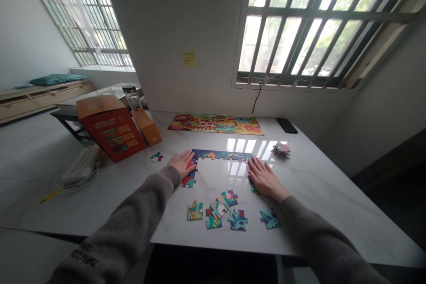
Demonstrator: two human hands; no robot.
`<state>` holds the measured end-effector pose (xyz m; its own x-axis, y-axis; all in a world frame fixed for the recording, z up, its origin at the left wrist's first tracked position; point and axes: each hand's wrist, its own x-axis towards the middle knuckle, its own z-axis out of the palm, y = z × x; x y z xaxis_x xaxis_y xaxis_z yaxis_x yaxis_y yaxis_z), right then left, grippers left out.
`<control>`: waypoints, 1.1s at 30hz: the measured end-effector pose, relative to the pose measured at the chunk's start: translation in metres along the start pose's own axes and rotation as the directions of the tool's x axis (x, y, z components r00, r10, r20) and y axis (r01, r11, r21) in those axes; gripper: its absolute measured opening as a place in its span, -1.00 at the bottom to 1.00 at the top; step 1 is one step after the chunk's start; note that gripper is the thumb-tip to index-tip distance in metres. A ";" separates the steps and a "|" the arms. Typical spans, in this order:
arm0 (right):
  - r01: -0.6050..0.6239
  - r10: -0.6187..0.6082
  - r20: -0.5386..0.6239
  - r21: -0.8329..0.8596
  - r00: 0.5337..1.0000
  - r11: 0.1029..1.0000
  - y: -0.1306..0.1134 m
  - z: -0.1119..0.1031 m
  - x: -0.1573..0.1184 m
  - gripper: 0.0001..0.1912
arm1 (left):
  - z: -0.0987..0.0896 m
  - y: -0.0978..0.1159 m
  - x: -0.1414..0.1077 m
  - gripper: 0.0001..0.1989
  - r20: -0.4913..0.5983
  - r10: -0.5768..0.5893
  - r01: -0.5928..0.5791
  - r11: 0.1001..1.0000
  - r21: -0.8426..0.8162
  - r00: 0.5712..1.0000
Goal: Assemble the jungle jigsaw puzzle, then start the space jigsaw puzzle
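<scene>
Grey sleeves (pixel 120 235) stretch across a white marble surface (pixel 319 199), left hand (pixel 182 163) and right hand (pixel 264 178) open and flat, unclenched, on opposite ends of a partly built puzzle border (pixel 221 155) near the surface's middle. Loose pieces (pixel 216 210) lie between it and the near edge, a stack (pixel 282 150) sits right, and an assembled puzzle (pixel 215 124) lies along the far edge, left of it a red box (pixel 111 131).

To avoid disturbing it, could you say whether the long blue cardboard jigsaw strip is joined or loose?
Joined: the long blue jigsaw strip runs unbroken between the left hand and right hand.
</scene>
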<state>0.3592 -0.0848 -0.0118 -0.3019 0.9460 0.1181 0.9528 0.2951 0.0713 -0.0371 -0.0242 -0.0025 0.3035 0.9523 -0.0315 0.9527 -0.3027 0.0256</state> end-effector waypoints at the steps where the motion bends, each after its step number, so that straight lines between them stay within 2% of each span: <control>1: -0.004 0.004 0.005 0.004 1.000 1.000 -0.002 -0.001 0.003 -0.38 | 0.000 -0.002 0.000 -0.35 -0.002 -0.006 0.006 1.000 0.002 1.000; 7: 0.014 -0.014 0.015 0.022 1.000 1.000 -0.009 -0.003 0.014 -0.38 | 0.004 -0.015 0.001 -0.35 -0.019 -0.017 0.017 1.000 0.002 1.000; 11: 0.000 0.000 0.005 0.056 1.000 0.998 -0.009 -0.002 0.015 -0.38 | 0.007 -0.017 0.001 -0.37 -0.031 -0.019 0.019 1.000 -0.005 0.999; 14: -0.022 0.022 0.002 0.105 1.000 0.994 -0.011 -0.002 0.015 -0.38 | 0.010 -0.018 0.000 -0.37 -0.077 -0.013 0.010 0.999 -0.030 0.997; 16: -0.028 0.031 -0.013 0.176 0.999 0.984 -0.010 -0.004 0.016 -0.37 | 0.012 -0.021 0.001 -0.39 -0.146 -0.013 0.002 0.997 -0.074 0.989; 19: -0.054 0.094 -0.079 0.410 0.992 0.910 -0.003 -0.008 0.016 -0.36 | 0.014 -0.029 0.001 -0.44 -0.283 -0.003 -0.054 0.979 -0.194 0.959; 22: -0.060 0.184 -0.116 0.670 0.976 0.740 0.009 -0.013 0.010 -0.38 | 0.014 -0.035 0.000 -0.50 -0.400 -0.010 -0.133 0.935 -0.329 0.917; 24: -0.053 0.200 -0.113 0.736 0.973 0.675 0.016 -0.015 0.000 -0.42 | 0.010 -0.038 -0.002 -0.55 -0.445 -0.007 -0.179 0.910 -0.375 0.895; 27: -0.024 0.160 -0.123 0.718 0.979 0.696 0.019 -0.018 -0.023 -0.50 | 0.001 -0.047 -0.008 -0.64 -0.472 0.005 -0.210 0.900 -0.382 0.881; 28: -0.009 0.145 -0.134 0.704 0.980 0.711 0.018 -0.020 -0.032 -0.53 | -0.003 -0.053 -0.010 -0.67 -0.484 -0.026 -0.183 0.907 -0.380 0.875; 30: 0.023 0.119 -0.163 0.676 0.979 0.736 0.013 -0.023 -0.047 -0.59 | -0.011 -0.072 -0.015 -0.70 -0.519 -0.171 -0.048 0.923 -0.382 0.837; 33: 0.053 0.098 -0.202 0.631 0.974 0.774 0.008 -0.026 -0.060 -0.64 | -0.019 -0.105 -0.026 -0.68 -0.503 -0.458 0.276 0.876 -0.396 0.733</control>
<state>0.3839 -0.1431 0.0069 -0.2071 0.9236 0.3225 0.7421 0.3631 -0.5633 -0.1450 -0.0165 0.0149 -0.2214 0.8557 0.4677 0.9124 0.0124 0.4091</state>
